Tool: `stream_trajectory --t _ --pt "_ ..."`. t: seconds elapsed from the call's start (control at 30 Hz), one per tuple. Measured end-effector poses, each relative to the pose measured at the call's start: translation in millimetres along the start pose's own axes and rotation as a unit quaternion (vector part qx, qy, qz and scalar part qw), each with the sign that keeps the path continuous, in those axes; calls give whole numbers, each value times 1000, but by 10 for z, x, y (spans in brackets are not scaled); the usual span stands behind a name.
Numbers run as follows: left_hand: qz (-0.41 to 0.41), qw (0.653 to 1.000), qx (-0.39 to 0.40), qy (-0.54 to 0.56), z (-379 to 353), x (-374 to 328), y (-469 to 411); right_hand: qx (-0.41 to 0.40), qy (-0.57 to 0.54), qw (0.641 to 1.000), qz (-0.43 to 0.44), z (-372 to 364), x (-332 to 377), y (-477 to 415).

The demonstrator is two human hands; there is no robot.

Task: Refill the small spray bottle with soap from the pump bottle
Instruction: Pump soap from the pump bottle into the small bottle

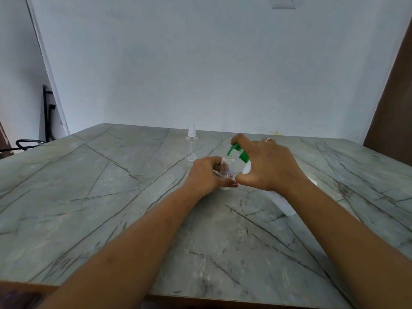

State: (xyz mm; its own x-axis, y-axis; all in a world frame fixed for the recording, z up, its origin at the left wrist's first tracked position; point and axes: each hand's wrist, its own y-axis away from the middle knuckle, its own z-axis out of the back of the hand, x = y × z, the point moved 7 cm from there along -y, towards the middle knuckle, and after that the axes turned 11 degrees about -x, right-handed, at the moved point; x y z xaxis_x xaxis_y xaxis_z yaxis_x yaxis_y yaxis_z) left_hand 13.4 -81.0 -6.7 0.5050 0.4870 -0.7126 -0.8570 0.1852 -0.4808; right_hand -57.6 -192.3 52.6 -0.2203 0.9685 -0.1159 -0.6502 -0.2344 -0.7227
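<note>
Right grip [267,166] smothers the pump bottle [282,202], and only its green pump head and a white stretch of body under the wrist peek out. Left grip [205,172] wraps the small spray bottle [228,167], hiding its base and left side. The label is too small to read, and any soap level inside can't be made out. The wall plate [283,3] is chopped by the top edge, both forearms by the bottom, and a dark metal frame [45,112] by the left.

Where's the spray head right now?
Head view: the spray head sits on the table, just beyond the left hand and left of the green pump nozzle, touching neither.
</note>
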Motion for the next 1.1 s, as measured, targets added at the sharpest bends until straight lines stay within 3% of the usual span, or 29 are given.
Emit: stream_trajectory --t 0.3,1.1 --pt "35 998 52 -4 -31 14 10 3 -5 1000 8 15 -20 12" --pt "65 993 82 46 -32 102 -5 4 -31 999 12 -51 -65 -9"
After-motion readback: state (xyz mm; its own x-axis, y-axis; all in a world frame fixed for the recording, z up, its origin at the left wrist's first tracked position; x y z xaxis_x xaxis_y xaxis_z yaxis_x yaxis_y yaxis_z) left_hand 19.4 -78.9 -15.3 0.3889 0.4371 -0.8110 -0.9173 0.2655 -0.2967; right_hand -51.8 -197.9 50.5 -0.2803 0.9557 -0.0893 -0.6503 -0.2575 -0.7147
